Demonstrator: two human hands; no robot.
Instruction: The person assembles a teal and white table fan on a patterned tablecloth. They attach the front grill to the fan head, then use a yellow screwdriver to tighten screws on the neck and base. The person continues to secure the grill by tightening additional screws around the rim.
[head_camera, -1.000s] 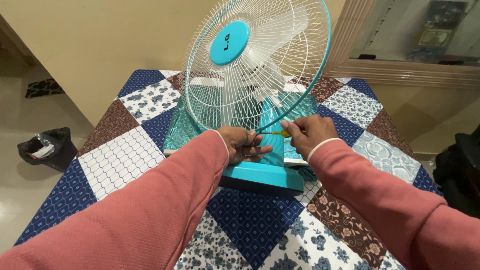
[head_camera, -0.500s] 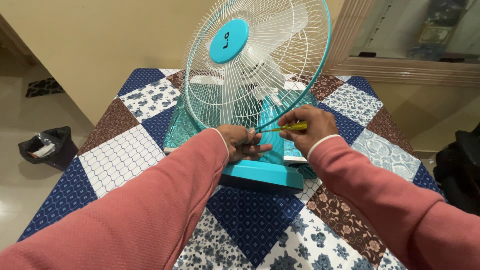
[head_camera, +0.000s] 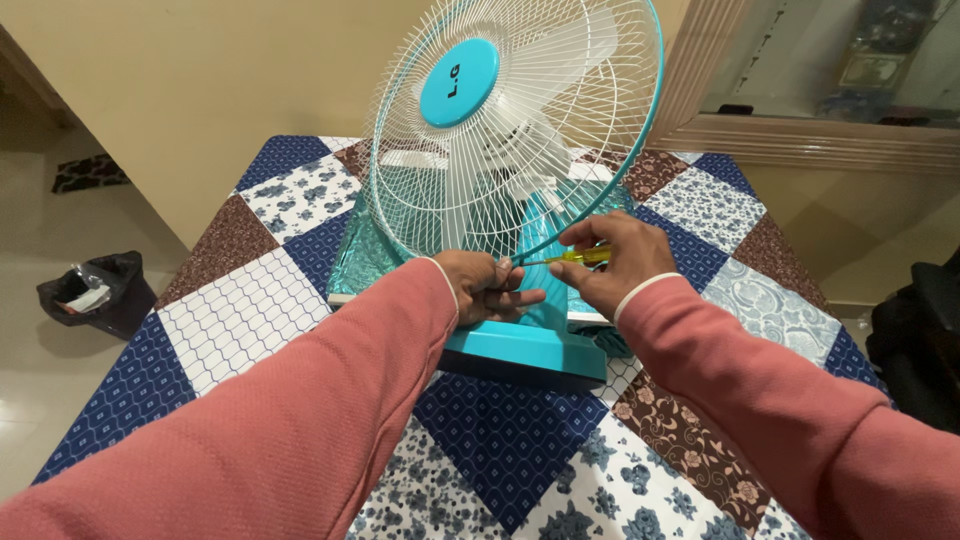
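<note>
**Two hands at the fan's lower rim**

Patchwork cloth covers our table (head_camera: 250, 310). On it stands a turquoise fan (head_camera: 500, 170). Our left hand (head_camera: 487, 287) pinches its lower grille rim; our right hand (head_camera: 612, 262) grips a yellow screwdriver (head_camera: 580, 256), tip there.

The fan's wire guard (head_camera: 515, 130) runs off the top edge, so its upper rim is unseen. The screwdriver (head_camera: 575, 256) shows only a sliver of yellow handle — the right hand (head_camera: 615, 265) covers the rest, and its tip vanishes behind the left hand (head_camera: 490, 288). The fan's stem is masked by both hands. The table (head_camera: 250, 300) is cut off at the bottom — its near corners are unseen.
</note>
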